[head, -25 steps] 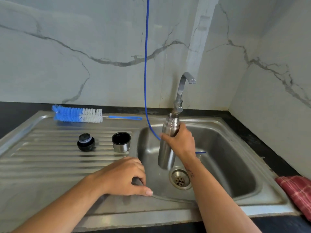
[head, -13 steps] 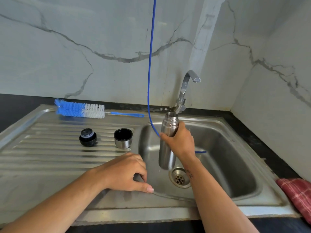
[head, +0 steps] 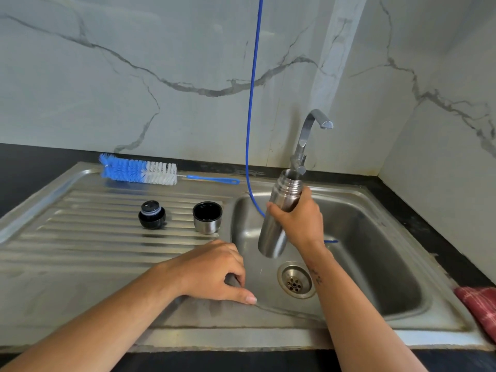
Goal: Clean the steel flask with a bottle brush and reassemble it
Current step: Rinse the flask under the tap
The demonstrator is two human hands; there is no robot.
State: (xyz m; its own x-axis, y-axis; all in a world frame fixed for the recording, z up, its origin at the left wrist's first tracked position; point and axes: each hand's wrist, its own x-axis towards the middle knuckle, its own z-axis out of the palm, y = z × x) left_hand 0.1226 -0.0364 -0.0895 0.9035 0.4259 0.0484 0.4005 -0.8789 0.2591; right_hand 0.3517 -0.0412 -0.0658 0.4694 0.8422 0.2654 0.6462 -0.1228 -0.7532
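My right hand point(head: 302, 220) grips the open steel flask point(head: 273, 234) around its upper body and holds it nearly upright over the sink basin point(head: 375, 264), mouth up near the tap's base. My left hand point(head: 214, 269) rests on the basin's front-left rim with fingers curled over the edge. The blue and white bottle brush point(head: 139, 171) lies at the back of the ribbed drainboard point(head: 80, 237). A black stopper point(head: 152, 214) and the steel cup lid point(head: 207, 217), open side up, stand on the drainboard.
A steel tap point(head: 308, 135) rises behind the basin. A thin blue hose point(head: 252, 103) hangs from above into the sink. The drain point(head: 295, 281) lies below the flask. A red cloth point(head: 480, 307) sits at the right edge. Marble walls close the corner.
The flask has risen slightly in my right hand and tilted a little. My left hand has stayed on the rim. The view has shifted a bit.
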